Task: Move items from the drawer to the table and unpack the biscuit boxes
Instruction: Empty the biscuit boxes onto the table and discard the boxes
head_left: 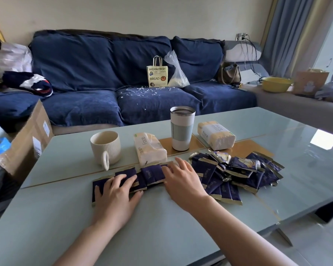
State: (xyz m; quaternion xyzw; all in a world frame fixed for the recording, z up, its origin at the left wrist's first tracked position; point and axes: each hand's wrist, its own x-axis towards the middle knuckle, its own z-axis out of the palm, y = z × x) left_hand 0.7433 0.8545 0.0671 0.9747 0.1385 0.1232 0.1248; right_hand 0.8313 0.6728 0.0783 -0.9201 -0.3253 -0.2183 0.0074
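Observation:
Several dark blue biscuit packets with gold edges lie on the pale glass table [161, 227]. A row of them [152, 174] runs left to right near the middle, and a loose heap of packets [236, 173] lies to the right. My left hand [116, 194] rests flat with spread fingers on the left end of the row. My right hand [183, 179] lies palm down on the row's right end, fingers straight, beside the heap. No biscuit box or drawer is in sight.
Behind the packets stand a ribbed cream mug [106, 148], an opened tissue pack [149, 150], a white tumbler [182, 128] and a second tissue pack [216, 137]. A cardboard box [27, 143] sits left of the table. A blue sofa [123, 83] lies beyond.

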